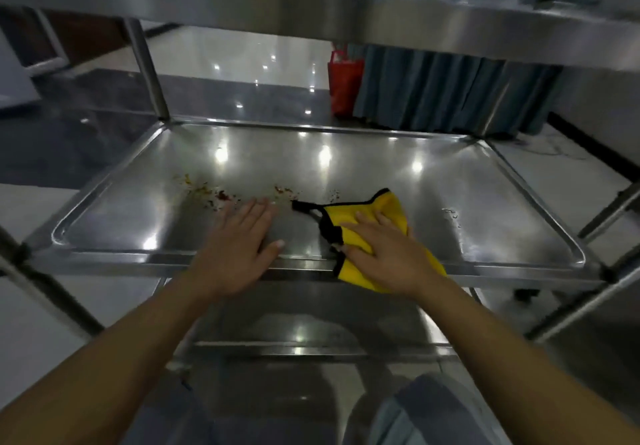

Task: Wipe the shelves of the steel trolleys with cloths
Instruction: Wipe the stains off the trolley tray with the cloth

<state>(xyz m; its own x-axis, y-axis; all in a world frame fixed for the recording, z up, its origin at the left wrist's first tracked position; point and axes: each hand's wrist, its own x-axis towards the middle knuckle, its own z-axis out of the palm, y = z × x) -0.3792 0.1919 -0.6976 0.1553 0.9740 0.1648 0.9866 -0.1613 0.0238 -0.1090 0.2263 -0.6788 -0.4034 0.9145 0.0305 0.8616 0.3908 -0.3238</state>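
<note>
Here a steel trolley (346, 5) fills the view, its middle shelf (346, 167) a shallow tray with a raised rim. On the shelf's near right part lies a yellow cloth (381, 209) with black edging, one corner hanging over the front rim. The right hand (384, 250) presses flat on the cloth, fingers straight. The left hand (239, 247) rests open on bare steel, gripping nothing. Reddish-orange crumbs (221, 195) speckle the shelf just beyond its fingertips.

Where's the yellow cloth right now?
Head view: the cloth lies on the middle shelf, right of centre at its near edge, under the right hand.
</note>
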